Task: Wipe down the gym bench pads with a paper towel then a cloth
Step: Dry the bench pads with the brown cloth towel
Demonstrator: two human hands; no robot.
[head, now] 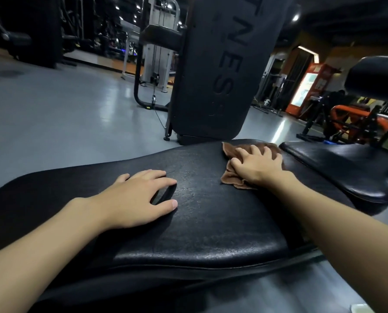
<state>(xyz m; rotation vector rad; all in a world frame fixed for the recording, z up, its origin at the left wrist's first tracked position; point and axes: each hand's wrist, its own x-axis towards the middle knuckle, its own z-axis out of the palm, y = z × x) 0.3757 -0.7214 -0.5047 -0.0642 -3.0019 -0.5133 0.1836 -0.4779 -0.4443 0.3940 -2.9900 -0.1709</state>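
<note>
Brown cloth (231, 178) is clutched by the right hand (256, 164) at the seat pad's (211, 224) far edge, under the upright pad (208, 82), left hand (138, 197) laid flat.

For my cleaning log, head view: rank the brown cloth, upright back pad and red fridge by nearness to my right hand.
1. Brown cloth, under the right hand.
2. Upright back pad, just ahead.
3. Red fridge, far right background.

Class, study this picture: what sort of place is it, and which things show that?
Most likely a gym: a black padded bench up close, a cable weight machine across the grey floor, and an upright pad lettered "NESS".
</note>
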